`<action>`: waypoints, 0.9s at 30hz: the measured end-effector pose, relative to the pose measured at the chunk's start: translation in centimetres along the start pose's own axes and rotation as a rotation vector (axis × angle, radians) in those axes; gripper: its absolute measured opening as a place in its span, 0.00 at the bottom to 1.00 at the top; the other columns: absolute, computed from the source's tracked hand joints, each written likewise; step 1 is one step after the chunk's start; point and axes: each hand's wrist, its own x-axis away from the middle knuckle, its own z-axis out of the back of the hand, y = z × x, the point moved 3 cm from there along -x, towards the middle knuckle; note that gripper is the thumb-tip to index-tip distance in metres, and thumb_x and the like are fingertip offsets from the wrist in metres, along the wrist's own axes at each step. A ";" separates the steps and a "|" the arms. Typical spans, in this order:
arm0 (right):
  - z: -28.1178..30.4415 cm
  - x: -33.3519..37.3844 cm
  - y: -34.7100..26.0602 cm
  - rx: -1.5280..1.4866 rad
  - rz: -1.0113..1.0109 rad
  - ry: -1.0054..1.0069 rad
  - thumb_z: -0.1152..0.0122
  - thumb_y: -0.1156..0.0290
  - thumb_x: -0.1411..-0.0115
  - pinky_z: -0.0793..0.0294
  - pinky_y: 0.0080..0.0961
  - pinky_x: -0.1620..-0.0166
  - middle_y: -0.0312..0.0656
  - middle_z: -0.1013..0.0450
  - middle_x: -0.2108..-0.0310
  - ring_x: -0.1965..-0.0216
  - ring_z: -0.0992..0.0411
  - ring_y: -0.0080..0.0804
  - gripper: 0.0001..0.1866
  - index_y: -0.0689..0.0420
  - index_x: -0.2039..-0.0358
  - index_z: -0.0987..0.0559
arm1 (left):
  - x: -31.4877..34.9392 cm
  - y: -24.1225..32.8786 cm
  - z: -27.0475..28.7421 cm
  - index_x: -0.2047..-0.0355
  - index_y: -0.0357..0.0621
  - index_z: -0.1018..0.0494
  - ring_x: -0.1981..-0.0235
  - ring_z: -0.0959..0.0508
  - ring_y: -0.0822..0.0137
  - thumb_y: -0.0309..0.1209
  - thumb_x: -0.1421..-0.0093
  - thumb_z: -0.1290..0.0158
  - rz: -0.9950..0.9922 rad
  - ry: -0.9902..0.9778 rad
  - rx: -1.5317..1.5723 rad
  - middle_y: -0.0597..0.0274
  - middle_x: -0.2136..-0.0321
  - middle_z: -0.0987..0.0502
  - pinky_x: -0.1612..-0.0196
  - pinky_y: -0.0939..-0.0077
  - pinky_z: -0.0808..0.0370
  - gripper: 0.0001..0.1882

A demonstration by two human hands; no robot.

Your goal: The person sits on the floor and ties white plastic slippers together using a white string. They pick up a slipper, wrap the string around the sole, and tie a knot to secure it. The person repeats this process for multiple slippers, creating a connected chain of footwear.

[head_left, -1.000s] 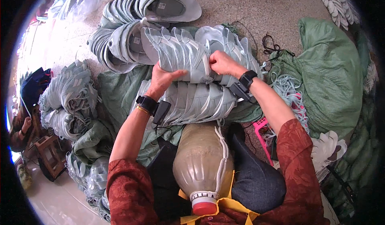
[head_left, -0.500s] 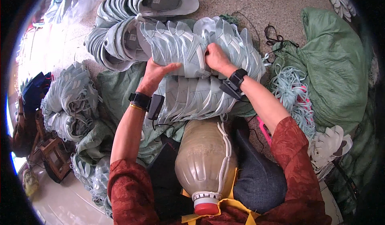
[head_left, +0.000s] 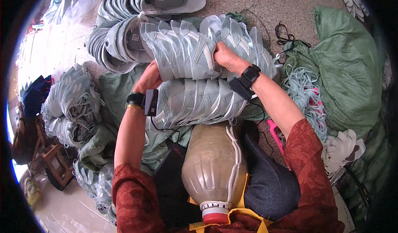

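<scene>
A nested row of pale grey-blue shoe uppers lies across the middle, tilted up between my two hands. My left hand is closed at its left end, with the fingertips hidden behind the end piece. My right hand grips further along, its fingers tucked in between two uppers and mostly out of sight. To the right of that grip more nested uppers continue the row. Just below, a second row of the same shoe uppers rests on green cloth, nearer to me.
Stacked finished-looking grey shoes lie at the upper left. Bundled uppers sit at the left by a wooden frame. A large plastic bottle stands between my legs. At right are pale blue laces and a green sack.
My left hand has moved slightly left and down, and its thumb has gone from the front face to out of sight. My right hand stays on the row, barely shifted right.
</scene>
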 end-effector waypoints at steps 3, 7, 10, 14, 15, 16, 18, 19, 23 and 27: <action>-0.1 0.8 -1.2 0.006 -0.032 0.011 0.45 0.76 0.41 0.29 0.28 0.61 0.42 0.22 0.66 0.65 0.29 0.26 0.10 0.69 0.62 0.21 | -1.0 0.2 0.0 0.46 0.39 0.29 0.54 0.23 0.65 0.29 0.38 0.45 -0.010 0.021 -0.270 0.57 0.52 0.24 0.51 0.70 0.25 0.19; -0.1 1.2 -2.0 0.103 -0.039 0.076 0.41 0.73 0.43 0.29 0.31 0.56 0.51 0.24 0.59 0.58 0.28 0.32 0.16 0.71 0.57 0.26 | -3.3 -0.1 -0.8 0.46 0.39 0.30 0.54 0.23 0.66 0.29 0.38 0.45 -0.072 0.002 -0.324 0.58 0.52 0.24 0.50 0.70 0.25 0.20; 0.0 0.2 -1.0 0.202 -0.064 0.118 0.38 0.71 0.44 0.29 0.31 0.53 0.54 0.24 0.57 0.56 0.28 0.33 0.20 0.72 0.56 0.27 | -4.4 -0.8 -1.1 0.46 0.39 0.30 0.53 0.23 0.66 0.29 0.38 0.45 -0.106 0.001 -0.284 0.58 0.52 0.24 0.50 0.70 0.25 0.20; -0.3 -1.0 0.7 0.183 0.001 0.068 0.37 0.70 0.45 0.29 0.31 0.52 0.52 0.23 0.58 0.58 0.29 0.28 0.19 0.71 0.57 0.25 | -5.1 -1.3 -0.5 0.45 0.39 0.30 0.53 0.24 0.66 0.29 0.38 0.45 -0.115 0.011 -0.254 0.58 0.51 0.24 0.50 0.70 0.25 0.20; -0.4 -1.3 1.1 0.144 0.045 0.029 0.37 0.70 0.45 0.29 0.30 0.52 0.51 0.22 0.59 0.58 0.30 0.27 0.19 0.70 0.56 0.24 | -5.3 -1.3 -0.5 0.45 0.39 0.30 0.53 0.24 0.66 0.29 0.38 0.45 -0.117 0.007 -0.249 0.59 0.51 0.24 0.50 0.70 0.25 0.21; -0.5 -1.7 1.5 0.168 0.085 0.023 0.37 0.71 0.44 0.29 0.30 0.52 0.50 0.22 0.58 0.58 0.30 0.25 0.18 0.69 0.56 0.23 | -5.5 -1.4 -0.4 0.45 0.39 0.30 0.53 0.24 0.66 0.29 0.38 0.45 -0.120 0.008 -0.243 0.59 0.51 0.25 0.49 0.70 0.25 0.21; -0.7 -2.6 2.5 0.213 0.163 0.010 0.38 0.71 0.43 0.29 0.29 0.52 0.46 0.21 0.58 0.59 0.31 0.23 0.17 0.67 0.55 0.22 | -5.8 -1.6 -0.3 0.45 0.39 0.30 0.53 0.24 0.66 0.29 0.38 0.45 -0.126 0.010 -0.234 0.59 0.51 0.25 0.49 0.70 0.25 0.21; -0.5 -3.1 3.2 0.239 0.148 0.029 0.39 0.71 0.43 0.29 0.29 0.51 0.45 0.22 0.57 0.59 0.30 0.23 0.17 0.66 0.54 0.22 | -6.0 -1.7 -0.5 0.45 0.39 0.30 0.53 0.24 0.66 0.30 0.38 0.45 -0.128 0.006 -0.226 0.59 0.50 0.25 0.49 0.70 0.25 0.21; 0.0 -3.9 4.8 0.314 0.133 0.075 0.41 0.71 0.41 0.30 0.27 0.49 0.43 0.22 0.54 0.56 0.30 0.24 0.17 0.64 0.52 0.23 | -6.9 -2.1 -0.9 0.44 0.39 0.31 0.52 0.24 0.67 0.30 0.38 0.45 -0.122 -0.017 -0.199 0.59 0.50 0.25 0.49 0.70 0.26 0.21; -1.2 -2.0 0.3 0.178 0.059 -0.113 0.45 0.72 0.40 0.31 0.27 0.50 0.43 0.23 0.54 0.56 0.29 0.27 0.17 0.66 0.52 0.23 | -5.7 -2.4 1.0 0.44 0.39 0.31 0.52 0.25 0.67 0.30 0.38 0.44 -0.088 0.010 -0.183 0.60 0.50 0.25 0.48 0.70 0.26 0.22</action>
